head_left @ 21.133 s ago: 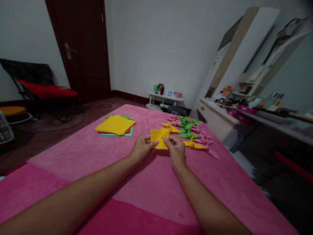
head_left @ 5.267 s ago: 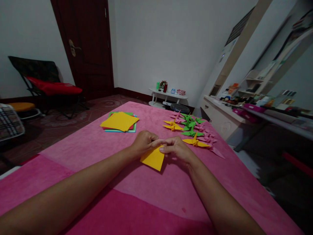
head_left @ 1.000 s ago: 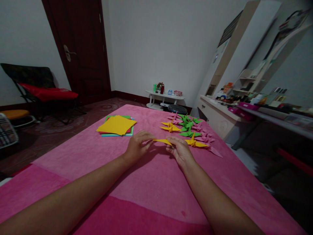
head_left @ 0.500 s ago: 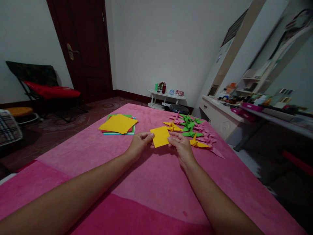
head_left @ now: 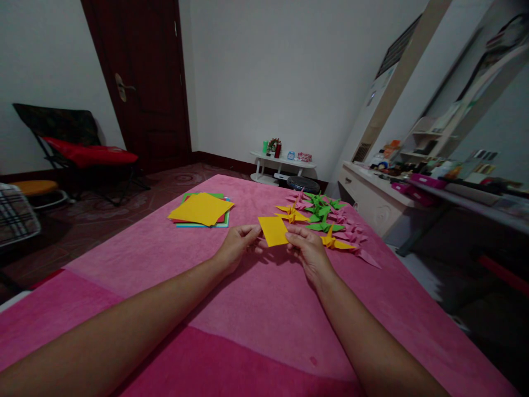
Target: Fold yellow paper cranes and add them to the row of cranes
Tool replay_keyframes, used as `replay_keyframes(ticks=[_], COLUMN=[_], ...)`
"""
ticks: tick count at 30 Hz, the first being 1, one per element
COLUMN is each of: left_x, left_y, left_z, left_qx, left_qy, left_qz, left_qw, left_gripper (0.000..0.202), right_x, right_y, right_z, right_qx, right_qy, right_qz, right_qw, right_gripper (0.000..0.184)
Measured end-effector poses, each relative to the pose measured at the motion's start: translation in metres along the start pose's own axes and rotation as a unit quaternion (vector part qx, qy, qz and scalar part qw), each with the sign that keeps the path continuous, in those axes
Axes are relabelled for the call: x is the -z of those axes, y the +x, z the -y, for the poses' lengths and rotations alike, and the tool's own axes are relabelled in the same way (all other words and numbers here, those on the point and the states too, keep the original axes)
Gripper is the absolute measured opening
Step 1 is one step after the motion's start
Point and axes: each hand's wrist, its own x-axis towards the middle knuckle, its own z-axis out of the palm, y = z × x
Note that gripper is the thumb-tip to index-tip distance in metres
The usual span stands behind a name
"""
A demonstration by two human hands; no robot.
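A small yellow square of paper (head_left: 273,231) is held up above the pink cloth, tilted, with its face toward me. My right hand (head_left: 308,248) pinches its right edge, thumb in front and fingers behind. At the left edge is my left hand (head_left: 239,245), its thumb at the paper's side and its fingertips by the lower left corner, partly hidden. Just beyond my right hand lie folded paper cranes: yellow cranes (head_left: 336,242), green cranes (head_left: 320,209) and pink cranes (head_left: 351,234). A stack of coloured paper sheets (head_left: 200,209), yellow on top, rests beyond my left hand.
A pink cloth (head_left: 248,309) covers the surface under my arms. Past its far edge stands a low white table (head_left: 283,160) with small items. On the right is a cluttered dressing table (head_left: 372,193); on the left, a folding chair (head_left: 82,149) with red fabric.
The yellow paper has turned and tilted between my hands, now looking narrower and slanted. My left thumb has shifted from its upper left corner to its side. The stack and cranes stay put.
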Motion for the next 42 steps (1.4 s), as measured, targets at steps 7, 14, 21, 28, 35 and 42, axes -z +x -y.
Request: replay_keyframes(ticks=[7,14,21,28,35,42], left_x=[-0.0029,-0.0038,-0.0055,-0.0063,-0.0063,-0.0014], left_y=[-0.0043,-0.0050,-0.0049,-0.0056,-0.0069,-0.0046], left_z=[-0.0045,-0.0044,-0.0051,-0.0063,-0.0083,-0.0050], left_qx=[0.004,0.002,-0.001,-0.006,-0.021,-0.062], left_qy=[0.015,0.012,0.006,-0.001,0.021,0.099], left_qz=[0.013,0.022,0.010,0.016,0.033,-0.005], left_qw=[1.000,1.000,1.000,1.000,0.999,0.993], left_gripper=[0.040,0.045,0.049,0.050,0.049,0.077], right_x=[-0.0002,0.0020,-0.0019,-0.0030,-0.0032,0.0032], right_y=[0.0007,0.0027,-0.0027,-0.0044,-0.0050,-0.0002], right_z=[-0.0012,-0.0041,-0.0008,-0.0003,0.0010,0.0014], right_qx=[0.004,0.010,-0.022,-0.045,-0.064,-0.027], right_qy=[0.000,-0.010,0.018,0.027,0.029,-0.014], right_qz=[0.001,-0.015,-0.025,-0.023,-0.011,-0.002], right_qw=[1.000,1.000,0.999,0.998,0.997,1.000], right_gripper=[0.032,0.031,0.028,0.027,0.026,0.028])
